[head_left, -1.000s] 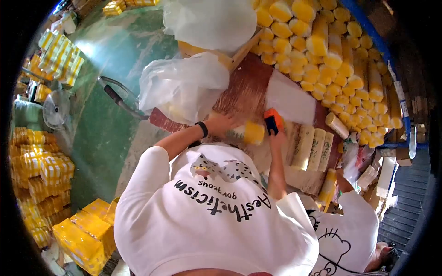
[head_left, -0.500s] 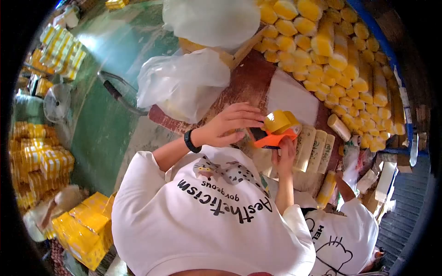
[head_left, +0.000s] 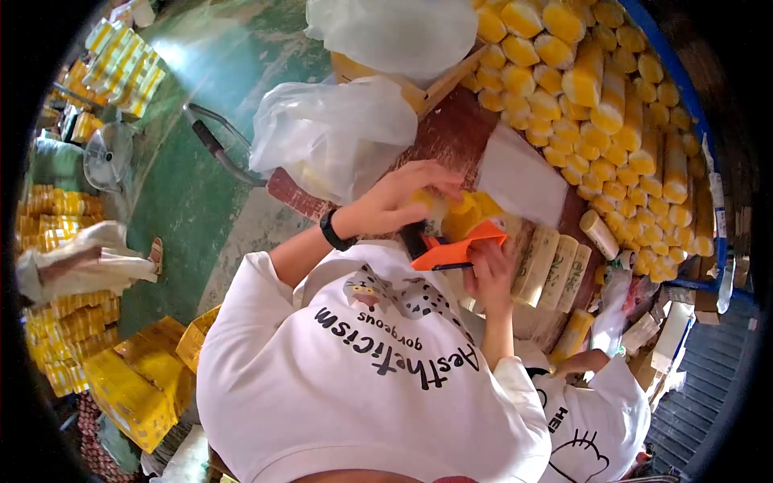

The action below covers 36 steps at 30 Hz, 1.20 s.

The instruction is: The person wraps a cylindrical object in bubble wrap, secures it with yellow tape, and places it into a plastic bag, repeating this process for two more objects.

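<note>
My right hand (head_left: 489, 274) grips an orange tape dispenser (head_left: 460, 250) by its right end, close in front of my chest. A yellow tape roll (head_left: 473, 214) sits on its far side, and a dark handle (head_left: 414, 240) sticks out at its left. My left hand (head_left: 407, 195), with a black band on the wrist, hovers over the left side of the roll. Its fingers are curved and its thumb is spread apart from them. Pale wrapped packs with handwriting (head_left: 557, 270) lie in a row just right of my right hand.
Yellow-wrapped rolls (head_left: 600, 121) are piled at upper right beside a white sheet (head_left: 522, 179). A clear plastic bag (head_left: 334, 133) stands beyond my left hand. At lower right a co-worker's arm (head_left: 586, 362) is near a yellow roll (head_left: 572, 336). Yellow cartons (head_left: 138, 378) stand at left.
The dispenser has tilted and shifted slightly left and down in my right hand. My left hand has risen slightly, thumb and fingers curving. At far left, another person's leg has come into view.
</note>
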Each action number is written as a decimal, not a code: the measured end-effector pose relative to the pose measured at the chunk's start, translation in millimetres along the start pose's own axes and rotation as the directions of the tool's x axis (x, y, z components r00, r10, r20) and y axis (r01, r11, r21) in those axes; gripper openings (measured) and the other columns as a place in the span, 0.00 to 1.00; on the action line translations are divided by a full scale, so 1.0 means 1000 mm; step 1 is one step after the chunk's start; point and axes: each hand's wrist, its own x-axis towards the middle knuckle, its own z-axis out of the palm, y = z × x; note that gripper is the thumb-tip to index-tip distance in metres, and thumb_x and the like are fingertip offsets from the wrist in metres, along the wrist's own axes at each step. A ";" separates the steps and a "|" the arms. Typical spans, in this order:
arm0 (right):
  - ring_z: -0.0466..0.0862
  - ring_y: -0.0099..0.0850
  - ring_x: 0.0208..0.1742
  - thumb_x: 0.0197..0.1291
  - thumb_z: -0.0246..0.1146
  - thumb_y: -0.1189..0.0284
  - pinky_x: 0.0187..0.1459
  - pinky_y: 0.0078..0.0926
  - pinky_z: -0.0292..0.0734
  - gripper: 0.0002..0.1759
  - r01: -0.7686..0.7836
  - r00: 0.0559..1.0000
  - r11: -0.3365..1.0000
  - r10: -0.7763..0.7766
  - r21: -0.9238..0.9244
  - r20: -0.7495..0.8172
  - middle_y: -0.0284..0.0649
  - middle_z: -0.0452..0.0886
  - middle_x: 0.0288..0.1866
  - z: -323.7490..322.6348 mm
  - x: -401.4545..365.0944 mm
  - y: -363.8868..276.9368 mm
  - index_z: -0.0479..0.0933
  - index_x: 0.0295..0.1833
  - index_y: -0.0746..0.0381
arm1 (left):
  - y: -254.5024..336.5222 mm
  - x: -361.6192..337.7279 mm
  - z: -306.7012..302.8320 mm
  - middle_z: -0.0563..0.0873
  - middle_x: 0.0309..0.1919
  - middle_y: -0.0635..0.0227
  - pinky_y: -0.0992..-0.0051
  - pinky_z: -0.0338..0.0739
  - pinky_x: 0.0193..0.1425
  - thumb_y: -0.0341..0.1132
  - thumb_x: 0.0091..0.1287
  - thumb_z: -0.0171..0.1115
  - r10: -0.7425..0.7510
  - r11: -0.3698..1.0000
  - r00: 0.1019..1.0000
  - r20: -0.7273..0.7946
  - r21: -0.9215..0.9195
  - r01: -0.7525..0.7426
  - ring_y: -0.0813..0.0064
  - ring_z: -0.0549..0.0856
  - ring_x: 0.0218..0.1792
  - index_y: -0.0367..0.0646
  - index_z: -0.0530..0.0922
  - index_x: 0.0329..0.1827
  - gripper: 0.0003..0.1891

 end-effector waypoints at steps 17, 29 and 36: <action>0.78 0.44 0.52 0.55 0.62 0.69 0.64 0.67 0.57 0.11 0.015 0.984 0.969 -0.058 -0.248 -0.169 0.44 0.81 0.46 0.023 -0.019 -0.024 0.75 0.44 0.61 | 0.072 -0.028 0.019 0.87 0.33 0.67 0.68 0.80 0.49 0.30 0.59 0.63 0.483 0.603 0.871 0.090 0.687 -0.405 0.74 0.85 0.32 0.39 0.85 0.37 0.07; 0.75 0.47 0.55 0.42 0.65 0.57 0.55 0.58 0.66 0.23 -0.061 0.957 0.978 0.001 -0.197 -0.291 0.44 0.77 0.50 0.005 0.007 0.012 0.78 0.40 0.62 | 0.083 -0.031 0.011 0.88 0.34 0.70 0.70 0.78 0.48 0.30 0.60 0.64 0.562 0.493 0.815 0.141 0.734 -0.466 0.77 0.85 0.33 0.45 0.86 0.39 0.06; 0.77 0.42 0.53 0.31 0.67 0.61 0.56 0.56 0.67 0.23 -0.031 0.979 0.988 0.000 -0.151 -0.204 0.43 0.81 0.42 0.000 0.004 0.017 0.78 0.37 0.63 | 0.080 -0.032 -0.019 0.88 0.33 0.71 0.68 0.78 0.48 0.29 0.60 0.63 0.458 0.539 0.876 0.150 0.737 -0.408 0.77 0.86 0.33 0.46 0.85 0.39 0.07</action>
